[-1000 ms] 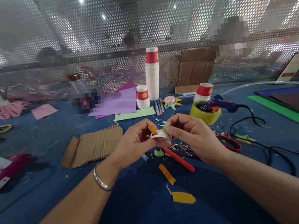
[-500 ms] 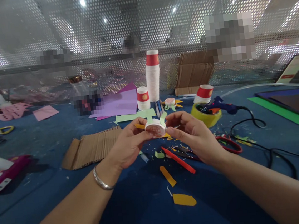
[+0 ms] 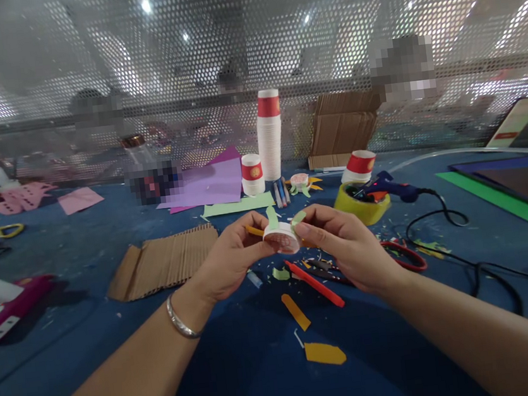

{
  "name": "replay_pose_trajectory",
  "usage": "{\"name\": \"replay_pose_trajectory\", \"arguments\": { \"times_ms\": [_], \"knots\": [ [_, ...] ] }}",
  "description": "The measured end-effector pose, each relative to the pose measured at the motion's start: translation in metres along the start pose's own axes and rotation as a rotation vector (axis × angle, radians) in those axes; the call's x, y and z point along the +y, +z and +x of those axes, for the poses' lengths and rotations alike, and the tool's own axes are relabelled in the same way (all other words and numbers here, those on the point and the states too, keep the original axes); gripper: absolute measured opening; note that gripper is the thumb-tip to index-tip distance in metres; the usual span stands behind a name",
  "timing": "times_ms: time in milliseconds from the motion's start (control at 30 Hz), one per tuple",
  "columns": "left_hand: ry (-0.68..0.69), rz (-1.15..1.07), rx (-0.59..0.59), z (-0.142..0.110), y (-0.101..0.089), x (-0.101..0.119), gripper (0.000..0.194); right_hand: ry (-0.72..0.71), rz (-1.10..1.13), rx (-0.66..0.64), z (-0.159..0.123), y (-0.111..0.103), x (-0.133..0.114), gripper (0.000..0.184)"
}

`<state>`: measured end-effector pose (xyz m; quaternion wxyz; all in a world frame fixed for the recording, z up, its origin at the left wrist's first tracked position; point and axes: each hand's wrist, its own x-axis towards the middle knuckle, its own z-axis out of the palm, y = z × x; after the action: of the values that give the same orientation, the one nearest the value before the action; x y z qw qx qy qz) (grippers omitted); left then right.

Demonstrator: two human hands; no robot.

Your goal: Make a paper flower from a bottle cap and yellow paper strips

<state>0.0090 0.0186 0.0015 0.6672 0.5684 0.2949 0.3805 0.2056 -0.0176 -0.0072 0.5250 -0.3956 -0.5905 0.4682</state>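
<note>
A blue table [image 3: 245, 365] spread below a perforated screen [image 3: 180, 48]. On it, corrugated cardboard [image 3: 169, 263] lay beside the left forearm, and a tall stack of paper cups [image 3: 271, 146] stood beyond the hands. The left hand [image 3: 221, 260] was partly closed, pinching the edge of a small round white piece [image 3: 282, 240] held above the table between both hands. The right hand [image 3: 352, 245], fingers looser beside the piece half a second earlier, had drawn in, thumb and fingertips nearly closed on a pale green tab [image 3: 299, 218]. Both hands now steadied the piece, its reddish patterned face tilted toward the viewer.
</note>
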Motion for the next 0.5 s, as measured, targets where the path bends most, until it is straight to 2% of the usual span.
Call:
{"name": "replay_pose_trajectory", "arguments": {
  "times_ms": [367,500],
  "knots": [
    [-0.017,-0.144,0.077,-0.0007,0.0046,0.0010,0.038,-0.034,-0.110,-0.013,-0.0005,-0.0017,-0.0025,0.030],
    [-0.039,-0.080,0.078,-0.0004,0.0004,0.0022,0.043,-0.064,-0.154,-0.006,0.0006,-0.0038,-0.0011,0.029]
  ]
}}
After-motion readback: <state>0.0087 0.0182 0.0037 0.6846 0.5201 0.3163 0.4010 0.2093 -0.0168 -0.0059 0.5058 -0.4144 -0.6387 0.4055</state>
